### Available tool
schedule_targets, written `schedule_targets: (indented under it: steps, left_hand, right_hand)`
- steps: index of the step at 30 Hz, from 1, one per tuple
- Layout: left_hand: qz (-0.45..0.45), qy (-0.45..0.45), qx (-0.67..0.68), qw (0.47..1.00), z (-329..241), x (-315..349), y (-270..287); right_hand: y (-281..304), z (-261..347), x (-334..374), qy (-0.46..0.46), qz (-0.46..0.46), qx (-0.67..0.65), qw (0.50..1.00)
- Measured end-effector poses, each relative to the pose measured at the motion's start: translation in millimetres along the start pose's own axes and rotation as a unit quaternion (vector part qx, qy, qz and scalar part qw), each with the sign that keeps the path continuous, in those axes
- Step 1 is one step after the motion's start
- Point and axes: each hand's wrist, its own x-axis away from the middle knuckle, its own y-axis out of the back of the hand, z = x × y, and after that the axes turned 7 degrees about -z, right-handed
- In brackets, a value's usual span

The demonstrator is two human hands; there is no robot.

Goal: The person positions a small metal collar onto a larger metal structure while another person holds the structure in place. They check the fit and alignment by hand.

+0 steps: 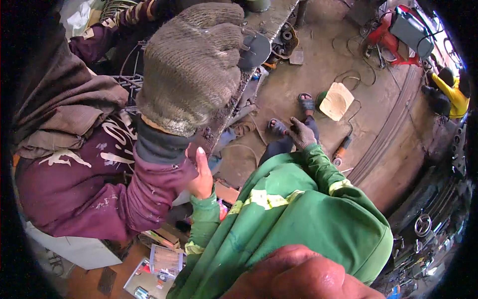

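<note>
My left hand point(201, 178), bare, has its thumb pointing up beside the maroon sleeve point(159, 179) of a co-worker. Its other fingers are hidden or blurred, so I cannot tell whether they touch the sleeve. My right hand point(301, 133), in a dirty grey knit glove, rests by my knee with fingers apart and holds nothing. Close in front, the co-worker's gloved hand point(191, 70) is curled beside a round grey disc point(257, 52), apparently gripping it. The disc is near the edge of a dirty workbench point(271, 17).
An angle grinder point(342, 148) lies on the floor, right of my leg. Beyond are a beige square pad point(336, 101), loose cables and a red machine point(381, 37). Long metal bars point(388, 122) run along the right. Another person in yellow point(455, 97) is at the far right.
</note>
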Motion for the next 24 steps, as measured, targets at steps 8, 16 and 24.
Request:
schedule_targets:
  steps: [8, 16, 24]
  left_hand:
    - [-0.051, -0.047, -0.056, 0.996, 16.0, 0.5, -15.9]
    - [-0.086, -0.018, 0.007, 0.996, 17.1, -2.2, -21.2]
    - [-0.097, -0.087, -0.040, 0.991, 28.3, 2.2, -21.3]
  right_hand:
    - [8.1, 35.0, -4.0, -0.059, 0.105, -0.004, 0.993]
    - [1.0, 20.1, -10.3, -0.065, 0.116, 0.013, 0.991]
    - [-15.0, -2.3, -6.2, -0.047, 0.120, 0.019, 0.991]
